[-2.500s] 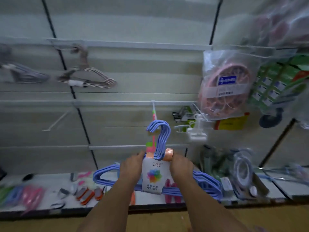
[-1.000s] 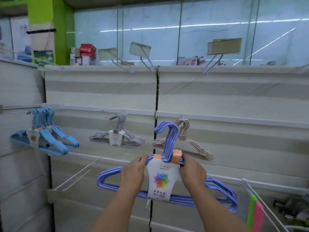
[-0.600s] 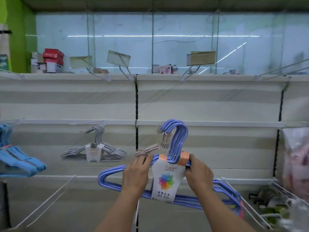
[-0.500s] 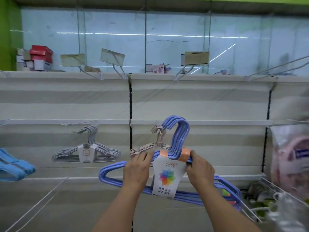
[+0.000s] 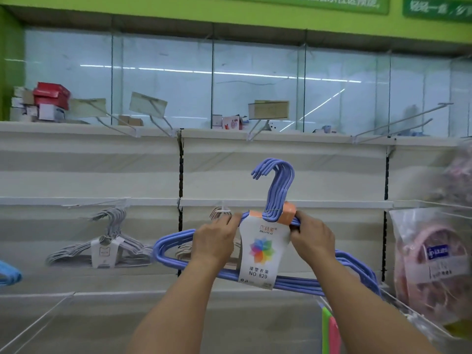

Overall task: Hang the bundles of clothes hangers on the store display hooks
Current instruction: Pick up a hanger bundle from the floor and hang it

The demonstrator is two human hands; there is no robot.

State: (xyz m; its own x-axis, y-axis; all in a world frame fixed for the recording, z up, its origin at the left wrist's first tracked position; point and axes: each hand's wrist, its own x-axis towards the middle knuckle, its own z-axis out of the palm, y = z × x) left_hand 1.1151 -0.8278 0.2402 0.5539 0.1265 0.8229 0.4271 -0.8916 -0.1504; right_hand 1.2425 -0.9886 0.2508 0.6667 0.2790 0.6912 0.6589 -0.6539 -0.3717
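Hanging comes next, I judge, and doing it well means keeping the bundle of periwinkle-blue plastic-coated clothes hangers level while I lift its stacked hook ends over a free white wire display hook. The long prongs jutting from the top rail at the right look bare, and so do the ones under the tilted price tags. I would pick one, bring the bundle's openings square to the prong tip, and slide all the hooks on together so none of them splays off to the side. My left hand has its fingers curled round the left shoulder of the bundle just beside the paper label, and my right hand grips the right shoulder the same way, both holding firmly on the hangers with nothing free. The bundle is in the air in front of the cream slatted wall panel, between the two rails, not touching any prong yet. It is a stack of several thin hangers nested tight, bound at the neck by an orange band and a white card label with a rainbow flower print and the number 829. The far shoulder droops lower to the right. Behind it hangs a beige bundle, mostly hidden, and a grey-white bundle is already hung to the left.
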